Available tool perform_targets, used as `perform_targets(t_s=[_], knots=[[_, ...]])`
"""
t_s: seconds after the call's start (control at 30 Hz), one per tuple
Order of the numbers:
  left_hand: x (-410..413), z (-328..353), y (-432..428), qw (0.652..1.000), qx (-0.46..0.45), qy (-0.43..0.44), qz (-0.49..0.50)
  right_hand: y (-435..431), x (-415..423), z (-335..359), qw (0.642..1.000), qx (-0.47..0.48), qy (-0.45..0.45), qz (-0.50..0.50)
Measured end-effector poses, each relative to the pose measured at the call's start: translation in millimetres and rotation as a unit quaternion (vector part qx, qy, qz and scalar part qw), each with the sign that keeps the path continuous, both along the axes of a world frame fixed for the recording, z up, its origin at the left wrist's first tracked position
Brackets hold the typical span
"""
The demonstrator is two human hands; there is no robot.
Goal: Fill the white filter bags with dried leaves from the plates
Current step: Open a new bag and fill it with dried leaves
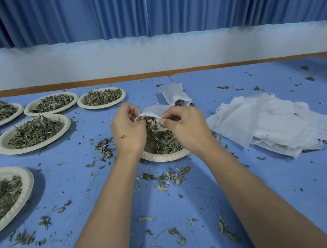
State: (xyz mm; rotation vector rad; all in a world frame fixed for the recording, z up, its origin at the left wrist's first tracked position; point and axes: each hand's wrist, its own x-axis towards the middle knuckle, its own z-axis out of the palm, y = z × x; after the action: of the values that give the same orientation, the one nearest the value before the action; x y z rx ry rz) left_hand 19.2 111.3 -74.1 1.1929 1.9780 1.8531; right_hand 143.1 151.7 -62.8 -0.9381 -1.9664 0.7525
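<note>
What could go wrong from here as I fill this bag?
1. Leaves bulge from the filter bag, pinched at its mouth by the left hand and right hand; some may drop past the plate onto the table, where loose leaves already lie.
2. The filled bag behind lies on its side, leaves showing at its mouth; a nudge might spill it.

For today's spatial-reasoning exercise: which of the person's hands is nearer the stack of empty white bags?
Right. The right hand sits just left of the stack; the left hand is farther left, beyond the bag both pinch.
</note>
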Motion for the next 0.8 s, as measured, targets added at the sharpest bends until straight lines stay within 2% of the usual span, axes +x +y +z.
perform_targets(t_s=[0.1,0.17,0.27,0.37,0.47,0.57,0.63,0.8], knots=[[6.7,0.9,-2.2,0.999,0.008,0.039,0.021,0.3,0.5,0.5,0.999,-0.029,0.013,0.007],[9.3,2.2,-2.5,0.998,0.011,0.063,0.009,0.9,-0.1,1.1,0.995,-0.078,0.056,0.008],[11.5,6.8,-3.4,0.996,-0.003,0.082,-0.045,1.8,-1.8,1.9,0.978,-0.159,0.136,0.009],[9.9,12.0,-6.9,0.992,-0.02,0.05,-0.114,4.1,-1.9,2.8,0.966,-0.19,0.177,0.004],[3.6,15.8,-10.6,0.98,-0.062,0.012,-0.186,5.3,-2.4,3.6,0.962,-0.2,0.184,0.003],[2.6,15.3,-13.0,0.972,-0.095,0.102,-0.19,6.2,-2.9,3.3,0.967,-0.196,0.161,0.0],[3.6,13.2,-13.5,0.973,-0.08,0.126,-0.178,6.1,-1.4,3.4,0.97,-0.194,0.149,0.0],[2.8,11.1,-12.6,0.983,-0.027,0.109,-0.145,2.9,0.0,7.3,0.954,-0.237,0.17,0.065]])
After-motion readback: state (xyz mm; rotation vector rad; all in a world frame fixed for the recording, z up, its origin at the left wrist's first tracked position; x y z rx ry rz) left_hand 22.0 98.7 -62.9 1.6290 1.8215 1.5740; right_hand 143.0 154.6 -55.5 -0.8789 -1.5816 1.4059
